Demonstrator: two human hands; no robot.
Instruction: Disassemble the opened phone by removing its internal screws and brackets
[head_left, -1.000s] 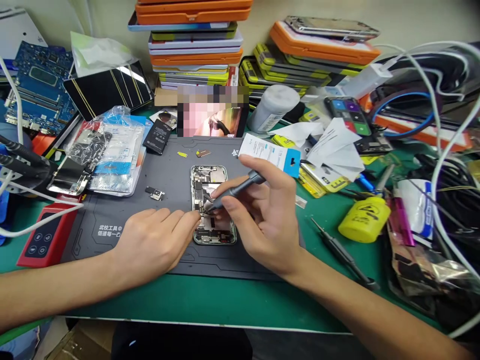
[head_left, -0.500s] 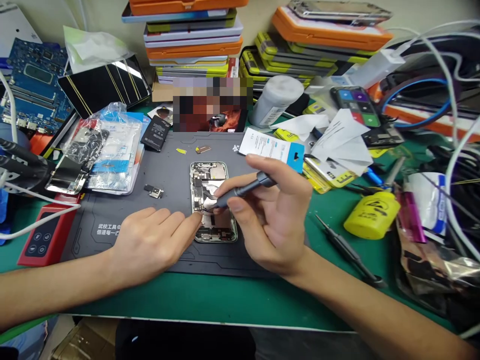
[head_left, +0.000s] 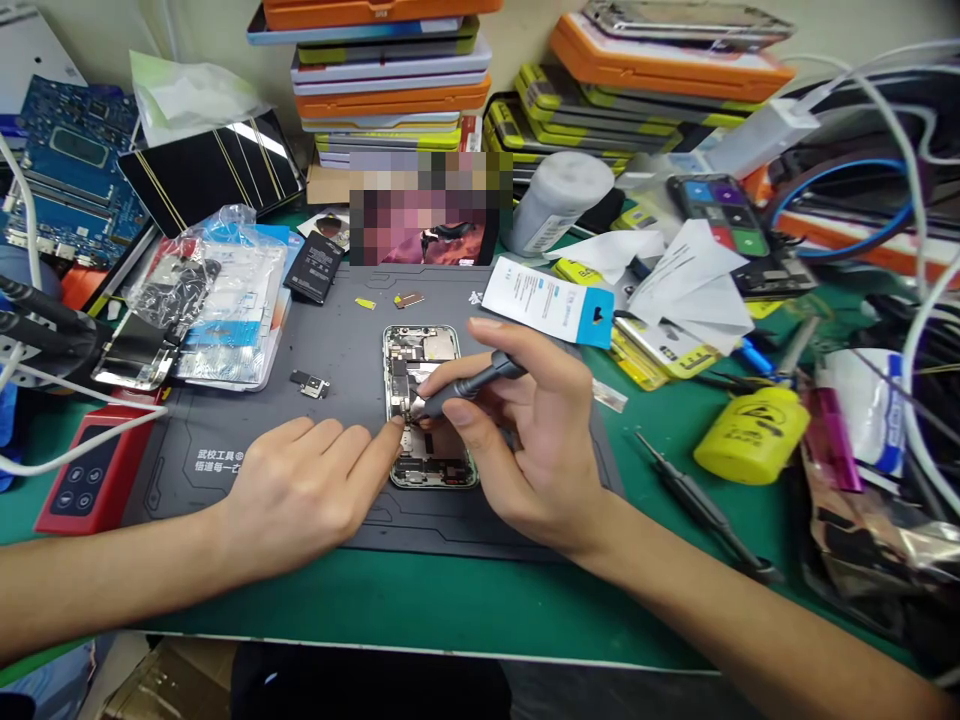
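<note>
An opened smartphone with a pale metal frame (head_left: pixel 435 447) lies on a dark grey work mat (head_left: pixel 341 340), a slim grey screwdriver (head_left: pixel 478 382) angled into it. The right hand (head_left: pixel 544 440) clasps the handle, tilted slightly leftward from half a second ago, suggesting work continues at one spot. The left hand (head_left: pixel 304 480) curls beside the phone, fingertips at its left edge (whether pinching anything, one cannot tell).
</note>
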